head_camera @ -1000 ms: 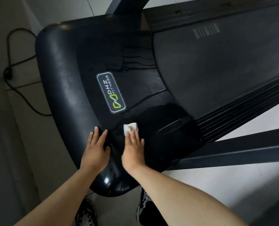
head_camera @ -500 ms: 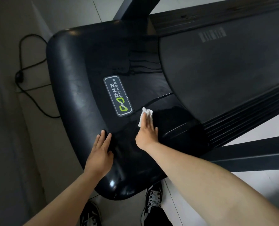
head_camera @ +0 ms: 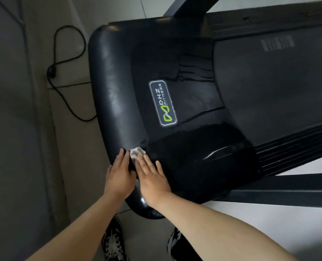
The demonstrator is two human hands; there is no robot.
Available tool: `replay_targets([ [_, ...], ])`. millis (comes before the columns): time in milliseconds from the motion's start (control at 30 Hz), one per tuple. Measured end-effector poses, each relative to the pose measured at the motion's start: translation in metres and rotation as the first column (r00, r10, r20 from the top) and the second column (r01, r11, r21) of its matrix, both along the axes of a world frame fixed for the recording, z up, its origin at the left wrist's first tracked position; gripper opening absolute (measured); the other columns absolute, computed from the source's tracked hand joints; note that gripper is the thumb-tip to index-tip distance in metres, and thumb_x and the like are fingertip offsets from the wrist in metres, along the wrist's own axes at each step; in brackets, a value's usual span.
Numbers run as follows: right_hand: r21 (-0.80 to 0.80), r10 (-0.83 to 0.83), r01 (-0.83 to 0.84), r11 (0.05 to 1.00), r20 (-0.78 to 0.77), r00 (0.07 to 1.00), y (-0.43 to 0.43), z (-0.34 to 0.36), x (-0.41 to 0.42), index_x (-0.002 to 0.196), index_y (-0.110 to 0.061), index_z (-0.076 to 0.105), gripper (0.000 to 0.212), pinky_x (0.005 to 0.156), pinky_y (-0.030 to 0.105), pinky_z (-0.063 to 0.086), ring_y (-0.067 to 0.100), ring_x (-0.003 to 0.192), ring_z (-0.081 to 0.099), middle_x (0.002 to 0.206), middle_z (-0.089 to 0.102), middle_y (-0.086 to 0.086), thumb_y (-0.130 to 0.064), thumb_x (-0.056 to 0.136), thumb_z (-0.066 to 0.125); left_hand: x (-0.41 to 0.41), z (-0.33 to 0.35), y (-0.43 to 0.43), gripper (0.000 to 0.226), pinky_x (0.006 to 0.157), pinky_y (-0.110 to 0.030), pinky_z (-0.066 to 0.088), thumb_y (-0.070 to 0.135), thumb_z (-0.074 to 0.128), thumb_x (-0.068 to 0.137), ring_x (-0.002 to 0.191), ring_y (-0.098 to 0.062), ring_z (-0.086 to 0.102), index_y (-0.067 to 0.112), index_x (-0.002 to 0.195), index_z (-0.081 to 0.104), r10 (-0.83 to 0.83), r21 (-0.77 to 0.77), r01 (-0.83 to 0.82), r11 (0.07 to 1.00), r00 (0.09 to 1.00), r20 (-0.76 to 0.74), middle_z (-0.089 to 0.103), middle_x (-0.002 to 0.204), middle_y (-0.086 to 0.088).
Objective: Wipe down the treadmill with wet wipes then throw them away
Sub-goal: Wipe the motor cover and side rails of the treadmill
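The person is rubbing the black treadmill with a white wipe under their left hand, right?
Not quite. The white wipe is under the right hand, not the left. The head view shows that hand pressing it flat on the black treadmill, while the left hand just rests on the treadmill beside it.

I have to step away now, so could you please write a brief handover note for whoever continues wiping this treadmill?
Left hand: flat on the treadmill cover, at its rounded edge, holding nothing.
Right hand: straight-fingered, presses the wet wipe onto the cover, close beside the left hand.
Done: the near corner right of the hands looks glossy and wet.
To do: the cover around the logo badge looks dull; wipe it, then bin the wipe. No bin in view.
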State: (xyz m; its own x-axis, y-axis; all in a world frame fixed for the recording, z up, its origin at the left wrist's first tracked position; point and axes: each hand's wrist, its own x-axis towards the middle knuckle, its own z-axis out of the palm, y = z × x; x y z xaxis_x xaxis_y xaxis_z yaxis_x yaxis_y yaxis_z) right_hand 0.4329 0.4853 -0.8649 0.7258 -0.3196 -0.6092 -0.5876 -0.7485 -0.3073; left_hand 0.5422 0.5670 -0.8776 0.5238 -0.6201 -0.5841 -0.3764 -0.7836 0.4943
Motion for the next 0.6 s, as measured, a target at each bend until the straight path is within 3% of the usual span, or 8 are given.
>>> replay_targets([
  [100,-0.031,0.019,-0.019,0.999,-0.014,1.000,-0.013,0.004,-0.003,0.159,-0.023,-0.016,0.082,0.123,0.049,-0.012,0.012,0.151,-0.024,0.165,-0.025,-0.009,-0.008,0.098,0.038,0.007,-0.001,0.014,0.068,0.120,-0.038,0.029,0.015,0.052,0.100,0.154,-0.025,0.019,0.019,0.161,0.021,0.093,0.002,-0.093,0.996,0.992,-0.090,-0.002,0.170,-0.002],
  [167,-0.059,-0.125,0.125,0.990,0.005,0.992,-0.025,0.003,-0.007,0.159,-0.024,-0.015,0.089,0.124,0.051,-0.007,0.013,0.152,-0.021,0.165,-0.025,-0.009,-0.002,0.093,0.040,0.011,0.000,0.024,0.070,0.118,-0.034,0.030,0.019,0.051,0.102,0.154,-0.028,0.018,0.028,0.162,0.016,0.127,0.048,-0.121,0.992,0.981,-0.150,-0.006,0.170,-0.002],
  [267,-0.066,-0.420,0.417,0.907,-0.039,0.907,-0.033,0.000,-0.013,0.159,-0.021,-0.014,0.093,0.125,0.050,-0.001,0.014,0.153,-0.018,0.166,-0.024,-0.005,-0.004,0.091,0.047,0.012,0.002,0.034,0.070,0.107,-0.027,0.036,0.020,0.048,0.104,0.152,-0.025,0.026,0.032,0.162,0.010,0.120,0.057,-0.110,0.992,0.962,-0.246,-0.008,0.170,0.003],
  [367,-0.067,-0.511,0.507,0.859,-0.060,0.858,-0.019,-0.001,-0.011,0.160,-0.018,-0.013,0.092,0.124,0.048,-0.003,0.016,0.153,-0.019,0.165,-0.025,-0.002,-0.007,0.091,0.048,0.012,0.000,0.038,0.071,0.103,-0.022,0.034,0.015,0.047,0.104,0.151,-0.022,0.026,0.031,0.162,0.009,0.115,0.025,-0.112,0.993,0.955,-0.273,-0.010,0.169,0.005],
  [467,-0.028,-0.452,0.451,0.892,-0.030,0.891,0.007,0.004,-0.004,0.159,-0.016,-0.014,0.092,0.124,0.049,-0.006,0.018,0.152,-0.025,0.164,-0.028,0.000,-0.006,0.092,0.046,0.016,-0.004,0.040,0.068,0.101,-0.018,0.031,0.012,0.047,0.104,0.152,-0.020,0.025,0.028,0.162,0.015,0.127,0.015,-0.128,0.992,0.954,-0.273,-0.004,0.170,0.005],
  [600,-0.007,-0.144,0.144,0.990,-0.050,0.988,0.030,0.009,0.004,0.158,-0.020,-0.020,0.088,0.123,0.052,-0.011,0.015,0.149,-0.030,0.163,-0.030,-0.004,-0.008,0.097,0.042,0.020,-0.010,0.041,0.064,0.111,-0.019,0.022,0.008,0.047,0.103,0.154,-0.017,0.016,0.020,0.161,0.022,0.135,0.033,-0.131,0.991,0.946,-0.295,0.002,0.170,0.002],
])
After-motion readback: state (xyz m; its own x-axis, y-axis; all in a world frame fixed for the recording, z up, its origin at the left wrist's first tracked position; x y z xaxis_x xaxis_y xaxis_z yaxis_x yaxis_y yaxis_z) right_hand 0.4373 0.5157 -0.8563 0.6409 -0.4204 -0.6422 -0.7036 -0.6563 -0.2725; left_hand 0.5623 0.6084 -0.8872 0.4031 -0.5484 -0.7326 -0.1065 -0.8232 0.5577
